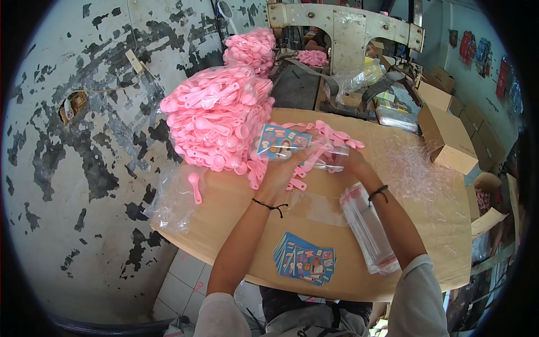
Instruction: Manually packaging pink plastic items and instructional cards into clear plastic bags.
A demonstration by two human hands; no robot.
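A blue printed card (276, 139) is gripped in my left hand (291, 163), above the pink scoops at the table's far side. A pink scoop (315, 153) shows between my two hands, partly behind clear film; which hand bears it I cannot tell. My right hand (355, 162) is closed on the edge of a clear plastic bag (335, 159). Loose pink scoops (337, 135) lie just beyond both hands. Closer to me rest a fanned stack of blue cards (306, 259) and, under my right forearm, a pile of flat clear bags (366, 233).
A big clear sack of pink scoops (216, 118) stands at the table's left, before a peeling wall (84, 168). One scoop (195, 187) lies apart on plastic film. Cardboard boxes (446, 137) line the right side. A metal machine frame (345, 33) rises behind the cardboard-covered table (415, 269).
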